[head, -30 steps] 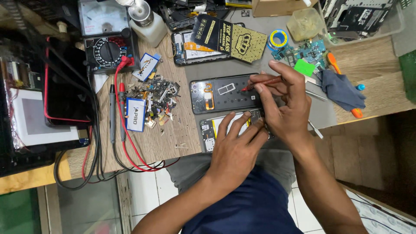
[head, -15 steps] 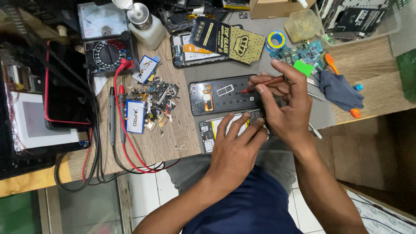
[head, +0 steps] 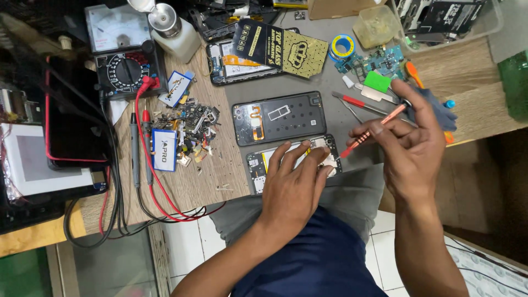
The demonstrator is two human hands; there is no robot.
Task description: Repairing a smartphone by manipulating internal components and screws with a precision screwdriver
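Note:
My left hand [head: 294, 184] rests flat on an opened phone [head: 258, 168] at the workbench's near edge, fingers spread over its exposed insides. My right hand [head: 410, 148] is lifted to the right of the phone and grips a thin red screwdriver [head: 366, 135], its tip pointing down-left toward the phone's upper right corner. Just beyond the opened phone lies a black phone back cover [head: 278, 117], inner side up.
A pile of small scrap parts [head: 192, 129] and a small white-and-blue box [head: 164, 149] lie to the left. A multimeter [head: 127, 69] with red and black probe leads [head: 144, 159] sits far left. Another opened phone [head: 225, 60], tape roll [head: 342, 47], circuit board [head: 379, 60], tweezers [head: 357, 104] behind.
My right hand has pulled away to the right with the screwdriver, off the back cover. My left hand stays on the opened phone. The camera view has shifted slightly.

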